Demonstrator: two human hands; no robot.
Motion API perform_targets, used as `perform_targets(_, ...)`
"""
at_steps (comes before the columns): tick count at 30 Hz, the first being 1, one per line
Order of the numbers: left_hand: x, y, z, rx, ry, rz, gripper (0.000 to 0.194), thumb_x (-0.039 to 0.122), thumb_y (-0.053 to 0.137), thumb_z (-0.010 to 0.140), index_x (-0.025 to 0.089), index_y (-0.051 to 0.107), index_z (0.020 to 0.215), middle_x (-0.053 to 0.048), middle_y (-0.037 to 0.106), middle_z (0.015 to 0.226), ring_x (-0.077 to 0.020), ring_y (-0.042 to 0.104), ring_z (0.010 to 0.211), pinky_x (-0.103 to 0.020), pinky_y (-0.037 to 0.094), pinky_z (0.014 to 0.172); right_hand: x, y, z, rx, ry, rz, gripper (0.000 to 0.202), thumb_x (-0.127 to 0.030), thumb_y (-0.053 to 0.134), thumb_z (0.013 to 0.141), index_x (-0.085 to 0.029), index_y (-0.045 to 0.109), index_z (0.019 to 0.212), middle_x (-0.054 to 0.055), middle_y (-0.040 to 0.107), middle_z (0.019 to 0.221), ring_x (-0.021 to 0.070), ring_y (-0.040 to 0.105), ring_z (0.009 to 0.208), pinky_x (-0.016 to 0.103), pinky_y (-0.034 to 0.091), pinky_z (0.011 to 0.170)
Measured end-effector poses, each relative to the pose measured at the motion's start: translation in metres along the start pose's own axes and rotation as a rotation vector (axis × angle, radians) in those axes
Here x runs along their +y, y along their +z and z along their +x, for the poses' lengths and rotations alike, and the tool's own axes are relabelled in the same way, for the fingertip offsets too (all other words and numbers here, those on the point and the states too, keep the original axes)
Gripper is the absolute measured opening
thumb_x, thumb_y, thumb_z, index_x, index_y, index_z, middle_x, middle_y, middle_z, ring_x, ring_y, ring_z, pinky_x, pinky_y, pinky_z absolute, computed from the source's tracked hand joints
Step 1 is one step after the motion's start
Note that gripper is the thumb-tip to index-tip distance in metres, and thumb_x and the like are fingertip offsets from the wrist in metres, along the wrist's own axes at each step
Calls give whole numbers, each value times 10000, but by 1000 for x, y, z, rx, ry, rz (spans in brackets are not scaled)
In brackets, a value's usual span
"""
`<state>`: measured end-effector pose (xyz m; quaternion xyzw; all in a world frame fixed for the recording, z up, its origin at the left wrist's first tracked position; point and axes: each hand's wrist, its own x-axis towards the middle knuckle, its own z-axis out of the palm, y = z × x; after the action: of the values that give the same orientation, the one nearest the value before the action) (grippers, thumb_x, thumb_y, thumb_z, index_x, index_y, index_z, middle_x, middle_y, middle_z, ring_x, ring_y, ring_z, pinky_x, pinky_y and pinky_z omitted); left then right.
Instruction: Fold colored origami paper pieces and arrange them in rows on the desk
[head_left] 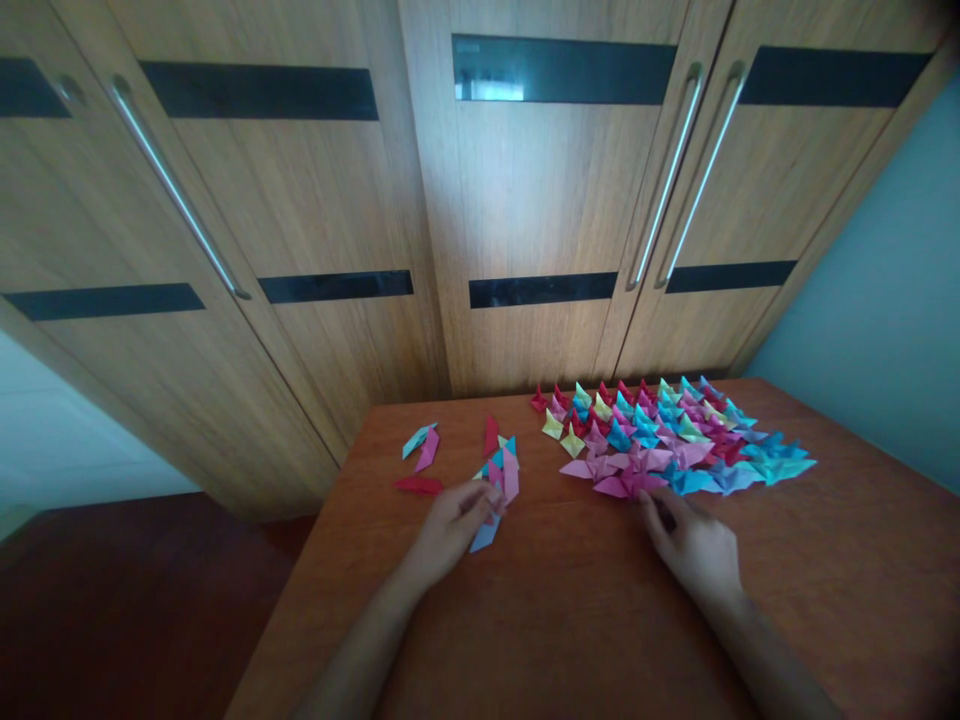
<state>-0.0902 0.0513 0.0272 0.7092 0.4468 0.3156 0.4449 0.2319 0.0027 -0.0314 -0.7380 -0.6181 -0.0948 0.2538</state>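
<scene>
My left hand (452, 525) reaches over a small pile of flat folded paper pieces (511, 474), pink, blue and red. Its thumb and fingers are pinched together on a folded piece there, partly hidden by the fingers. A pale blue folded piece (485, 534) pokes out below the fingertips. On the right, my right hand (697, 548) pinches the near edge of a magenta origami piece (624, 485). That piece lies at the front of a large group of pointed origami pieces (645, 428) in red, yellow, blue and pink, set out in rows.
Left of the pile lie a red folded strip (418, 485), a pink piece (427, 450) and a light teal piece (417, 439). The brown wooden table (540, 620) stands against a wooden wardrobe (525, 200) with long metal handles. A pale wall (870, 300) is at right.
</scene>
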Motion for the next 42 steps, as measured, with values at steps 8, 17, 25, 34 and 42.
perform_targets(8, -26, -32, -29, 273, 123, 770, 335, 377, 539, 846, 218, 591, 1136, -84, 564, 1211, -259, 510, 1120, -412, 394, 967, -68, -5, -13, -395, -290, 357, 298, -343, 362, 920, -218, 617, 832, 20, 639, 769, 145, 575, 680, 241, 408, 630)
perform_targets(17, -33, 5, -41, 192, 165, 953, 347, 311, 520, 854, 244, 547, 1193, -83, 504, 1280, -270, 452, 1178, -464, 322, 1023, -138, 12, 2, -408, -375, 298, 255, -349, 448, 886, -253, 591, 1074, 45, 610, 1015, 183, 560, 963, 262, 412, 804)
perform_targets(25, -28, -3, -36, 358, 143, 1019, 338, 210, 535, 821, 230, 557, 1157, -102, 457, 1330, -285, 415, 1215, -464, 320, 1013, -137, 16, -1, -379, -358, 341, 256, -300, 436, 888, -240, 598, 1077, 53, 622, 1031, 188, 560, 978, 280, 413, 831)
perform_targets(34, -11, 18, -22, 244, 189, 993, 234, 258, 522, 845, 223, 597, 1064, -80, 558, 1056, -260, 514, 1007, -402, 407, 865, -128, 21, 1, -365, -296, 533, 215, -219, 455, 853, -225, 636, 968, 26, 644, 871, 158, 571, 796, 256, 420, 732)
perform_targets(42, -18, 19, -19, 278, 192, 907, 167, 217, 555, 818, 215, 604, 977, -78, 535, 1106, -257, 499, 1040, -394, 402, 890, -124, 26, 3, -381, -283, 615, 216, -189, 469, 836, -216, 645, 957, 23, 658, 870, 152, 574, 759, 253, 425, 721)
